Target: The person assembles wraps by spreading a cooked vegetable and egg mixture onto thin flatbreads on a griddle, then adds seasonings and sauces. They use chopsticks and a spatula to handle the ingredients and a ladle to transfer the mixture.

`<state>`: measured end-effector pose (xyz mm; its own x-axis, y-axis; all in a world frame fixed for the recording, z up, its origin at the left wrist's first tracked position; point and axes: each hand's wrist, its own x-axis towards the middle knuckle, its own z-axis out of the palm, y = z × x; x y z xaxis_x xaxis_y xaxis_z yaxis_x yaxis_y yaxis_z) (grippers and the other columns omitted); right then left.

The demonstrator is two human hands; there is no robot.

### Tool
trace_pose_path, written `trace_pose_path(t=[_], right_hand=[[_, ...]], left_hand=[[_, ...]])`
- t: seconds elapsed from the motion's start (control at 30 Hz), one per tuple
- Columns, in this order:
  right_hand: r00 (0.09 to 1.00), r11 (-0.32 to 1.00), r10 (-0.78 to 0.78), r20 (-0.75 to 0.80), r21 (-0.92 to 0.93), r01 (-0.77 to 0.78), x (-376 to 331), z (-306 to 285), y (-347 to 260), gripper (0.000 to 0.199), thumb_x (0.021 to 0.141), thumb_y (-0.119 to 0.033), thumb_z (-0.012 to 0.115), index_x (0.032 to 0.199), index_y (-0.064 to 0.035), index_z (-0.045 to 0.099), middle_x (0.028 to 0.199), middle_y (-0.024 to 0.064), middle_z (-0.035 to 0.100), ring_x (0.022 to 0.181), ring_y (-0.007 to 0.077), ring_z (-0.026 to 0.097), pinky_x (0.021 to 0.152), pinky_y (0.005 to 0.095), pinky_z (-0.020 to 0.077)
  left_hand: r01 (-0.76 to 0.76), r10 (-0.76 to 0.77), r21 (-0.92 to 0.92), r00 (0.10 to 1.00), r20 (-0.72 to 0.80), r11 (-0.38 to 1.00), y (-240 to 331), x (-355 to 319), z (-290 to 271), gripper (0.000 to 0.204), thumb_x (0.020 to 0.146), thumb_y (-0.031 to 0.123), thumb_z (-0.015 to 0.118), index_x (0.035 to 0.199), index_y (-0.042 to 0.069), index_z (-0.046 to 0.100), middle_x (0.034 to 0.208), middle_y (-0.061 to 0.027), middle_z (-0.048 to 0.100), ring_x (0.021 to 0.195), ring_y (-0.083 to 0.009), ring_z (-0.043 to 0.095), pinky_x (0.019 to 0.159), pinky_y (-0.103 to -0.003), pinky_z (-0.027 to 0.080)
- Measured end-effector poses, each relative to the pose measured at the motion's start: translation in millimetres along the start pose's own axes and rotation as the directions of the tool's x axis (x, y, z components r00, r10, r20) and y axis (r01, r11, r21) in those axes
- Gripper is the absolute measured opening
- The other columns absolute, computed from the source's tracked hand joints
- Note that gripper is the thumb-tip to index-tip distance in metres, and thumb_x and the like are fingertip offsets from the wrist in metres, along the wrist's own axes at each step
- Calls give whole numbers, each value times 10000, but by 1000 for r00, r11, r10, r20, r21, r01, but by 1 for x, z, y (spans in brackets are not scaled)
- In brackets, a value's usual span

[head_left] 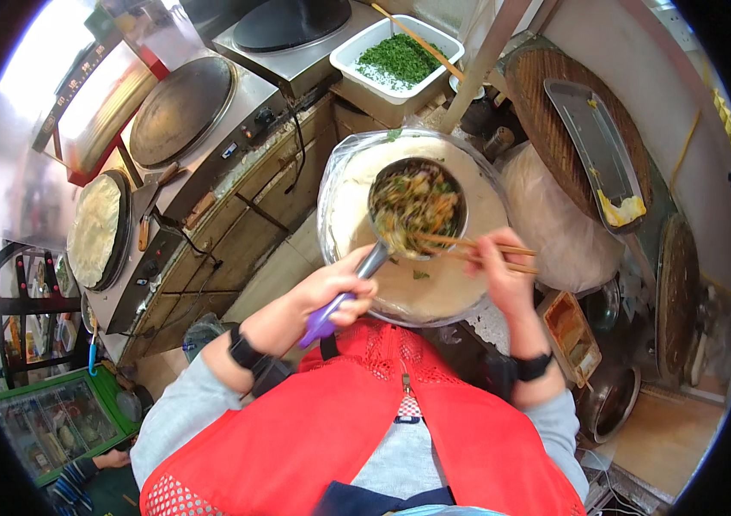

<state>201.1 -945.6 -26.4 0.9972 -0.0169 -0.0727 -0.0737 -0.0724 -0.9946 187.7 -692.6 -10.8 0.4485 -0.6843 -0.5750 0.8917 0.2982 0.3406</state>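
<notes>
My left hand [337, 288] is closed around the grey and purple handle of a small metal saucepan [371, 261]. Inside the pan is a chopped mixture [417, 202] of green, orange and pale pieces, blurred by motion. Wooden chopsticks [444, 241] are gripped in my right hand [505, 265], their tips in the mixture at the pan's near side. Below the pan lies pale dough [352, 193] in a wide round container lined with clear plastic [324, 215]. A few green scraps lie on the dough near the pan.
To the left, a counter bears round griddles [183, 112], one with a flatbread [94, 230] on it. A white tub [344, 58] of chopped greens stands at the back. Right, a metal tray [593, 142] rests on a round wooden lid [537, 77]. Another person's hand [112, 458] shows lower left.
</notes>
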Motion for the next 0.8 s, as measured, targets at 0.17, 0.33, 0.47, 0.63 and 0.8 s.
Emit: trace_pose_path(t=[0.17,0.33,0.47,0.63,0.8], right_hand=[[964,965,-240,114,-76,250,10,14,-11,123,937,-108,566,843,-28,566,702,48,600,559,91,566,491,205,451],[984,988,-152,-93,-45,148,20,8,-22,92,901,-79,613,833,-26,578,693,31,594,605,125,552,545,249,449],[814,604,-540,214,-576,551,14,13,7,322,756,-79,721,1048,-42,593,974,132,557,912,280,554,790,338,476],[917,503,-230,326,-767,399,-36,-2,71,569,626,-164,808,1123,-76,547,1163,153,488,1039,325,500,834,391,425],[887,470,-150,438,-757,453,-58,-10,93,603,600,-207,818,1114,-82,528,1117,132,511,1038,317,507,867,430,383]], left_hand=[[-67,80,-94,986,147,993,0,-12,-5,745,894,15,495,1490,246,111,734,-36,387,483,-84,355,352,-190,298],[-109,114,-42,986,125,993,2,-9,-13,740,887,-10,470,1487,264,135,815,-52,420,495,-87,369,346,-186,284],[-94,180,-378,963,200,921,7,-13,-30,677,901,-32,413,1475,253,196,815,-57,376,501,-90,351,339,-193,318],[-293,354,-346,926,129,891,14,-46,-54,697,897,-5,446,1481,255,167,802,-54,374,505,-84,346,346,-179,317],[-427,510,-448,857,78,786,15,-66,-62,652,919,-9,397,1486,190,145,793,-60,366,508,-85,350,344,-186,336]])
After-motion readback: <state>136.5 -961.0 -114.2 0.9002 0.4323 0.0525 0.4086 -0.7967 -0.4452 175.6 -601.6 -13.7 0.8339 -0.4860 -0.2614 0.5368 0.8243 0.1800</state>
